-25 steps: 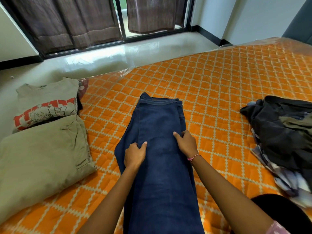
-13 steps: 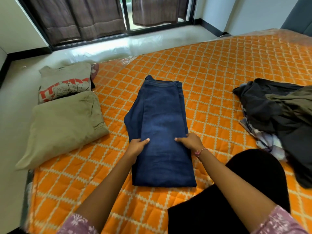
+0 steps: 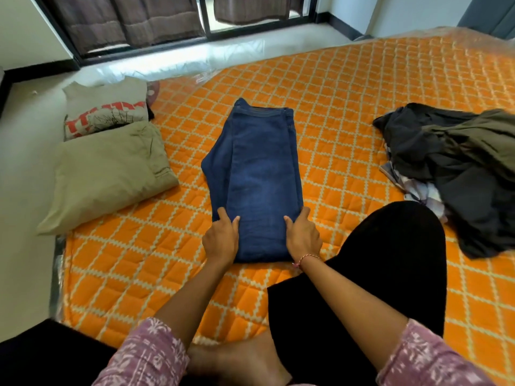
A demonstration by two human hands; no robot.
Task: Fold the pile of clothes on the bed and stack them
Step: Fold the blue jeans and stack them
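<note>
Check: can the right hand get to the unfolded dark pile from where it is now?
Probably yes. The right hand grips the jeans at their near end; the dark pile lies on its side, with only bare mattress and the raised knee between. It must release first.

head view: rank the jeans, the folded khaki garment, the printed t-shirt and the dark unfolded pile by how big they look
1. dark unfolded pile, cut off at the right edge
2. folded khaki garment and jeans: they look alike, so no ranking
3. printed t-shirt, partly hidden and farther away
</note>
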